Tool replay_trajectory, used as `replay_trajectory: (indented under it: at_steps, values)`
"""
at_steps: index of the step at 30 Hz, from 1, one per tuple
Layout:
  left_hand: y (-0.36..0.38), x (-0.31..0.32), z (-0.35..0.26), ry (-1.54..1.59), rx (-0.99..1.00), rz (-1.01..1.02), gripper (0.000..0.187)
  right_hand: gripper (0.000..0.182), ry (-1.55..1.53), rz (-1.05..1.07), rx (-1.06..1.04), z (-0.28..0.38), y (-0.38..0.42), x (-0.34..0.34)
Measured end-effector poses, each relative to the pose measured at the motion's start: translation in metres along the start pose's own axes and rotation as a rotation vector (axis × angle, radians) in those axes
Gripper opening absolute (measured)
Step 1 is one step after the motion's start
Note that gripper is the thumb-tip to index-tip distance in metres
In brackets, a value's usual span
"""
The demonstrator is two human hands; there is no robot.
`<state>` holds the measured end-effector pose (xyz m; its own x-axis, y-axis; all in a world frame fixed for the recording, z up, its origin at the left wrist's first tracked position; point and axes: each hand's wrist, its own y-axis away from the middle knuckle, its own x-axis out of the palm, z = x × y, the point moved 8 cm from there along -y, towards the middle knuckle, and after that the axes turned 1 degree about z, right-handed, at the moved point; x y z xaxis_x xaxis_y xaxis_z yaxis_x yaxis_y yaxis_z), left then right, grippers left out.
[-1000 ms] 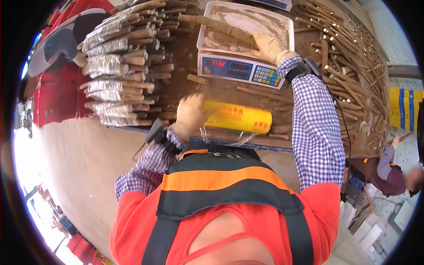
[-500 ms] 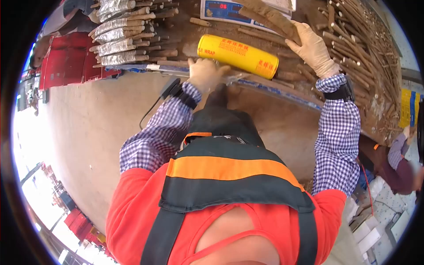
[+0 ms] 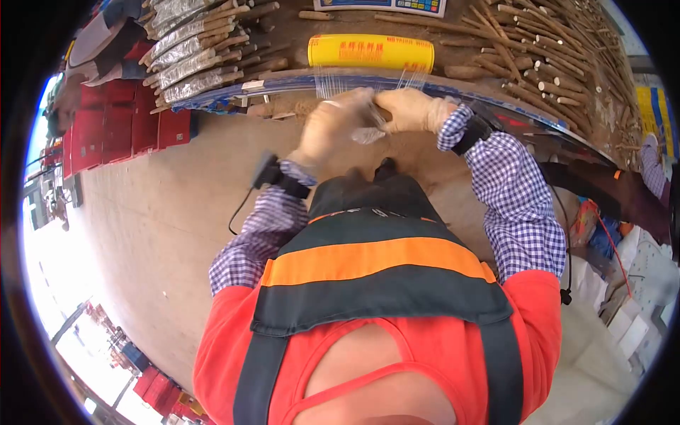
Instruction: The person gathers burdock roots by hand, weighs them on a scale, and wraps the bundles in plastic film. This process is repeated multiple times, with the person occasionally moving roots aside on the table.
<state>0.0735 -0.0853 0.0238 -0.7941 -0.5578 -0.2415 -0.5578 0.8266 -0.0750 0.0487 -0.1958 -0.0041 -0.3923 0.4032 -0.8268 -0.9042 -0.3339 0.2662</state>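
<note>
A yellow roll of plastic wrap [image 3: 371, 51] with red lettering lies along the bench edge. Clear stretch film [image 3: 329, 83] runs down from it over the edge to my hands. My gloved left hand [image 3: 327, 129], smeared by motion, is closed on the bunched film. Close beside it, my gloved right hand [image 3: 412, 110] grips the film too, its fingers curled towards the left. A loose end of crumpled film [image 3: 368, 134] hangs between the hands, in front of the bench.
Bundles of sticks wrapped in film [image 3: 188, 53] are stacked at the left. A scale [image 3: 386, 6] stands behind the roll. Loose brown sticks [image 3: 552, 64] cover the bench's right side. Red crates [image 3: 106, 131] are at the left, and another person's sleeve [image 3: 652, 166] shows at the far right.
My right hand has let go of the flat brown piece over the scale and come down beside my left. Film now stretches from the roll to both hands, and the roll lies more level.
</note>
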Motion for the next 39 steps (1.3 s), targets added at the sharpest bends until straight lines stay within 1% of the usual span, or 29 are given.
replay_trajectory:
  at_steps: [1, 2, 4, 6, 7, 8, 10, 11, 12, 14, 16, 17, 18, 20, 21, 22, 23, 24, 25, 26, 28, 29, 30, 32, 33, 34, 36, 38, 39]
  values:
    - [0.005, 0.002, -0.006, -0.364, 0.109, 0.019, 0.044, 0.041, -0.043, 0.019, 0.043, -0.002, 0.001, 0.012]
    - [0.011, 0.018, -0.003, -1.040, 0.198, 0.128, 0.056, 0.043, -0.089, 0.049, 0.085, -0.005, 0.006, 0.024]
    - [0.006, 0.030, 0.015, -0.973, 0.306, 0.106, 0.055, 0.045, -0.131, 0.072, 0.068, 0.000, 0.018, 0.037]
    - [-0.012, 0.042, 0.048, -0.995, 0.059, 0.372, 0.046, 0.048, -0.108, 0.077, 0.206, -0.001, 0.028, 0.031]
    - [-0.018, 0.040, 0.054, -0.809, 0.119, 0.399, 0.040, 0.051, -0.102, -0.075, 0.258, 0.009, 0.041, 0.014]
    - [-0.024, 0.031, 0.061, -0.801, 0.123, 0.404, 0.040, 0.051, -0.103, -0.072, 0.268, 0.030, 0.050, 0.022]
    - [-0.028, 0.033, 0.078, -0.531, -0.029, 0.734, 0.047, 0.057, 0.767, -0.481, 0.328, 0.078, 0.057, -0.004]
    - [-0.028, 0.031, 0.059, -0.567, -0.198, 0.948, 0.050, 0.058, 0.763, -0.397, 0.367, 0.081, 0.039, 0.031]
    - [-0.028, 0.048, 0.088, -0.386, -0.102, 1.072, 0.053, 0.051, 0.690, -0.270, 0.544, 0.067, 0.021, 0.051]
    - [-0.028, 0.031, 0.052, -0.650, -0.170, 1.014, 0.047, 0.046, 0.344, -0.202, 0.608, 0.030, 0.006, 0.053]
    - [-0.018, 0.016, 0.029, -0.755, -0.153, 0.556, 0.042, 0.045, 0.158, -0.262, 0.486, 0.032, 0.013, 0.038]
    - [-0.008, 0.016, 0.002, -1.061, 0.308, 0.088, 0.040, 0.044, -0.030, -0.314, 0.364, 0.032, 0.015, 0.025]
    - [-0.014, 0.016, 0.008, -1.069, 0.318, 0.082, 0.040, 0.044, -0.024, -0.326, 0.361, 0.021, 0.017, 0.015]
    - [-0.002, 0.030, 0.048, -0.761, 0.027, 0.464, 0.052, 0.044, 0.114, 0.123, 0.352, 0.018, 0.018, 0.043]
    - [-0.004, 0.037, 0.054, -0.671, 0.014, 0.629, 0.052, 0.043, 0.149, 0.149, 0.400, 0.022, 0.021, 0.042]
    - [-0.011, 0.028, 0.057, -0.682, 0.024, 0.616, 0.052, 0.042, 0.382, 0.033, 0.415, 0.039, 0.015, 0.033]
    - [-0.012, 0.026, 0.071, -0.560, -0.086, 0.769, 0.053, 0.042, 0.615, -0.242, 0.425, 0.038, 0.003, 0.039]
    - [-0.002, 0.033, 0.081, -0.419, -0.210, 0.933, 0.053, 0.037, 0.593, -0.282, 0.426, 0.037, 0.004, 0.051]
    - [-0.002, 0.028, 0.050, -0.734, -0.207, 1.007, 0.050, 0.033, 0.570, -0.321, 0.425, 0.035, 0.005, 0.063]
    - [0.012, 0.044, 0.054, -0.725, -0.206, 0.996, 0.050, 0.033, 0.580, -0.314, 0.418, 0.039, 0.014, 0.057]
    - [0.002, 0.041, 0.056, -1.206, 0.146, 0.334, 0.049, 0.020, 0.007, -0.270, 0.336, 0.035, 0.017, 0.052]
    - [0.011, 0.043, 0.041, -1.264, 0.396, 0.194, 0.046, 0.018, 0.001, -0.131, 0.334, 0.019, 0.012, 0.061]
    - [0.003, 0.037, 0.048, -1.277, 0.400, 0.201, 0.046, 0.018, -0.007, -0.143, 0.331, 0.015, 0.008, 0.067]
    - [-0.014, 0.041, 0.061, -0.670, 0.121, 0.600, 0.027, 0.025, 0.504, -0.284, 0.424, 0.030, 0.019, 0.049]
    - [-0.019, 0.041, 0.116, -0.622, -0.036, 0.792, 0.028, 0.035, 0.676, -0.470, 0.307, 0.045, 0.019, 0.045]
    - [-0.021, 0.041, 0.111, -0.624, -0.031, 0.783, 0.028, 0.035, 0.685, -0.472, 0.303, 0.041, 0.019, 0.046]
    - [-0.019, 0.046, 0.103, -0.787, 0.022, 0.819, 0.032, 0.039, 0.263, -0.239, 0.416, 0.005, 0.017, 0.063]
    - [-0.012, 0.053, 0.043, -1.225, 0.072, 0.489, 0.066, 0.045, 0.087, -0.230, 0.376, 0.002, 0.025, 0.038]
    - [-0.011, 0.056, 0.051, -1.204, 0.124, 0.473, 0.068, 0.045, 0.050, -0.098, 0.392, -0.005, 0.028, 0.040]
